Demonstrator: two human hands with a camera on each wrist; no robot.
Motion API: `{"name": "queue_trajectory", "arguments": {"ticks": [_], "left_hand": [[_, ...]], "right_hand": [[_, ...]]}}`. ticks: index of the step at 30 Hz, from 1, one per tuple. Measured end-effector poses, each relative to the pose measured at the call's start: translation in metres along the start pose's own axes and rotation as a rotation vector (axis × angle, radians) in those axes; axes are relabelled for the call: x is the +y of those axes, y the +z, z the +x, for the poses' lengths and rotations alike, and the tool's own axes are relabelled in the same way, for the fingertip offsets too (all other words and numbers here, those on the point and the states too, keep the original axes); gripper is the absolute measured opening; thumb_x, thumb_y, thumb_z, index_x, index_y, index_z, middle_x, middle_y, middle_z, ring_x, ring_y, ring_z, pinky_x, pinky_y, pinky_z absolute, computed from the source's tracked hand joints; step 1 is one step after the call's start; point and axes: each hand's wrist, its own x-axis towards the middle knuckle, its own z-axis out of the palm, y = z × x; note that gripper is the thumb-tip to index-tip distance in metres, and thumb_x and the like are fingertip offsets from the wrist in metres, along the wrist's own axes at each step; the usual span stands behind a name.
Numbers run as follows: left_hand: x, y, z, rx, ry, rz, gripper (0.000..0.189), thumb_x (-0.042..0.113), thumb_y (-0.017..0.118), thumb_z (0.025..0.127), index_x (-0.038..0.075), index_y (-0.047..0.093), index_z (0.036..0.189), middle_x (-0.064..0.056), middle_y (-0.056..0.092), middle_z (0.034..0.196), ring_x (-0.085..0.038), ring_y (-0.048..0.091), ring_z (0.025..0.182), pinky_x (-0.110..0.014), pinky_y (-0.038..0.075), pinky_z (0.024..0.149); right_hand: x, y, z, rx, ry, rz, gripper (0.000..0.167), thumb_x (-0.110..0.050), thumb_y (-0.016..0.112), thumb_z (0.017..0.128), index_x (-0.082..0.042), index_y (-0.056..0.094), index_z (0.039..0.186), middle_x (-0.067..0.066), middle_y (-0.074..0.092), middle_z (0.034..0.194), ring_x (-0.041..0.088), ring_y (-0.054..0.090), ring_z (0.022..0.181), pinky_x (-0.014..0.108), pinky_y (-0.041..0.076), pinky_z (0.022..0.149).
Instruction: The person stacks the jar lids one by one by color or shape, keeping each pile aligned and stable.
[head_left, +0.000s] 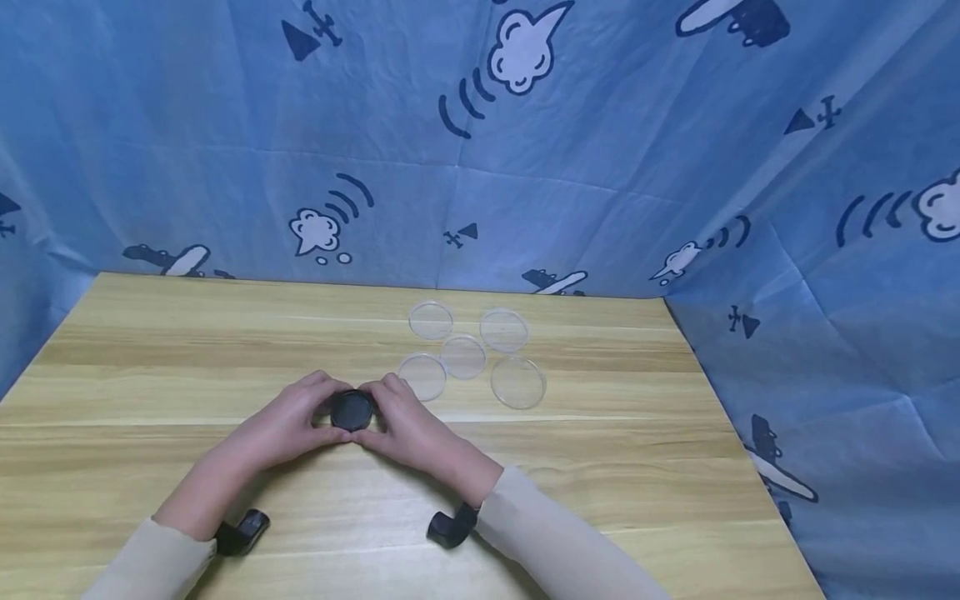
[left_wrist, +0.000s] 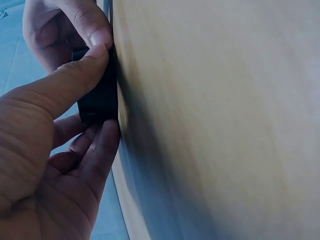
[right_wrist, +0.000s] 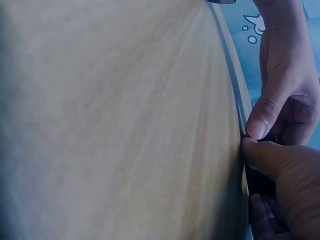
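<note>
A short black cylinder (head_left: pixel 352 411) with a raised rim round its top stands on the wooden table, left of the clear discs. My left hand (head_left: pixel 296 423) grips it from the left, fingers on the far side and thumb on the near side. From the right my right hand (head_left: pixel 411 427) holds the same cylinder in a like way. The two thumbs meet at its near side. In the left wrist view the dark side wall of the cylinder (left_wrist: pixel 99 100) shows between the fingers. The right wrist view has it mostly hidden behind my right hand (right_wrist: pixel 300 182).
Several clear round discs (head_left: pixel 518 382) lie beyond and to the right of my hands; the nearest disc (head_left: pixel 426 379) is close to my right fingers. The wooden table (head_left: pixel 637 467) ends at a blue patterned curtain (head_left: pixel 420 125) at the back and right. Each wrist wears a black camera (head_left: pixel 450 527).
</note>
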Motion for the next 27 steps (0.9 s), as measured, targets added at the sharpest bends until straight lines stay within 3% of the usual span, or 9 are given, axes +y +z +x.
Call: {"name": "queue_trajectory", "arguments": {"ticks": [14,27], "left_hand": [[0.0007,-0.0026,0.0001,-0.016,-0.010,-0.030,0.053,0.024,0.091,0.082,0.003,0.069,0.126,-0.007,0.068,0.112,-0.023,0.067,0.105,-0.048,0.056,0.094],[0.0008,-0.0020,0.0001,-0.013,-0.005,-0.019,0.050,0.018,0.090,0.082,0.001,0.070,0.123,-0.006,0.067,0.109,-0.020,0.066,0.101,-0.046,0.057,0.092]], "right_hand": [[-0.0002,0.0000,0.0004,-0.013,0.011,0.013,0.056,-0.032,0.081,0.093,-0.007,0.060,0.138,0.006,0.059,0.119,0.014,0.050,0.107,0.022,0.045,0.095],[0.0009,-0.0021,0.0004,-0.038,0.013,0.031,0.063,-0.029,0.081,0.093,-0.003,0.056,0.144,0.008,0.057,0.120,0.014,0.048,0.108,0.022,0.046,0.096]]}}
